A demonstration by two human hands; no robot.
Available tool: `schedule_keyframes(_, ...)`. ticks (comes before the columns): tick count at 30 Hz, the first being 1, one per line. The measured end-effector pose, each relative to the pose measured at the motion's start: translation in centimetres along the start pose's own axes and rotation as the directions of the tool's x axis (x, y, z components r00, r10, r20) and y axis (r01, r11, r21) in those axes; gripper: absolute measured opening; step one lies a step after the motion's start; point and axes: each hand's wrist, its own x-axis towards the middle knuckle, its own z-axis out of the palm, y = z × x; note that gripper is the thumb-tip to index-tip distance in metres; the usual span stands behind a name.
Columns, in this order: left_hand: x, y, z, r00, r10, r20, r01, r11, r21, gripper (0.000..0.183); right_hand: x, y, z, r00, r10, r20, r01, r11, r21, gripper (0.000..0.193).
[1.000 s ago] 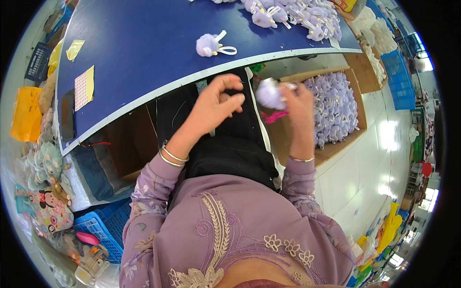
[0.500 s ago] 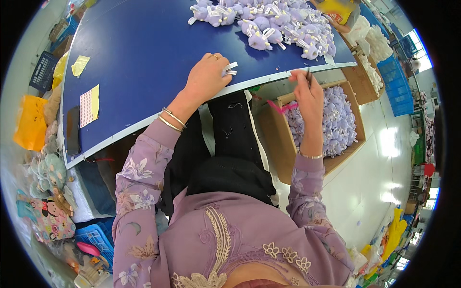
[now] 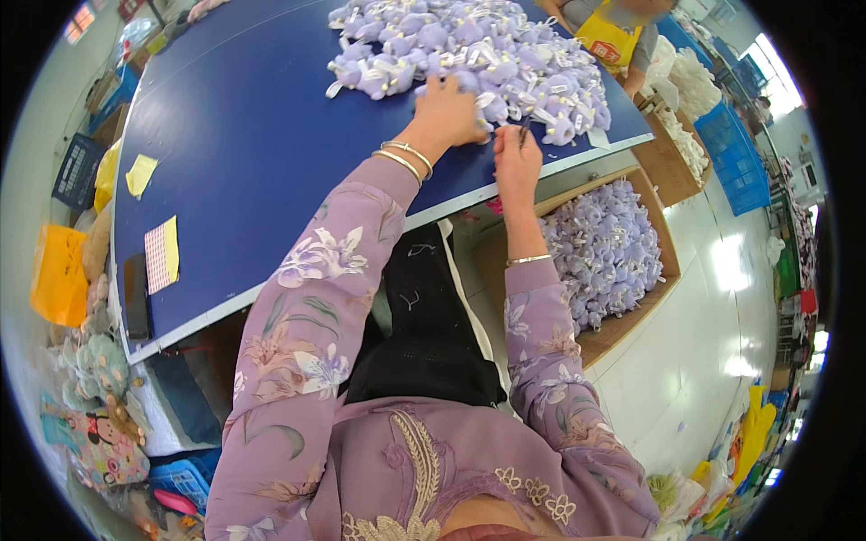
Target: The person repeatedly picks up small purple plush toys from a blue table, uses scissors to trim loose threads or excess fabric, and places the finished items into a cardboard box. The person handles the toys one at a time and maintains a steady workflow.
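A heap of small lilac plush toys with white tags covers the far part of the blue table. My left hand reaches over the near edge of this heap, thumb and fingers apart, touching or just above the toys; its fingertips are partly hidden. Close by on the right, above the table's front edge, my right hand is closed around a thin dark tool that points up from the fingers. Its kind cannot be made out.
Below the table at right stands an open box filled with more lilac toys. Another person in a yellow apron sits across the table. A phone, a sticker sheet and a yellow paper lie at left. Blue crates stand beyond.
My left hand has gone from the table's front edge, where it held a toy with white tags, forward to the heap. My right hand has moved left from over the box, keeping its tool.
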Motion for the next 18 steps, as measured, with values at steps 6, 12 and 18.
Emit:
schedule_keyframes(6, -1.7, -1.6, 0.6, 1.0, -0.009, -0.028, 0.007, 0.998, -0.064, 0.055, -0.1, 0.2, -0.5, 0.999, 0.045, 0.016, -0.046, 0.996, 0.071, 0.028)
schedule_keyframes(12, -9.5, -4.8, -2.0, 0.991, -0.074, -0.107, 0.034, 0.942, -0.333, 0.043, -0.5, 0.5, -0.7, 0.999, 0.01, 0.038, -0.015, 0.99, 0.141, 0.028)
schedule_keyframes(18, -17.1, -5.3, -0.5, 0.981, -0.187, 0.059, 0.052, -0.041, -0.998, 0.026, -3.4, -1.9, -1.4, 0.953, 0.134, 0.272, -0.214, 0.934, 0.287, 0.024)
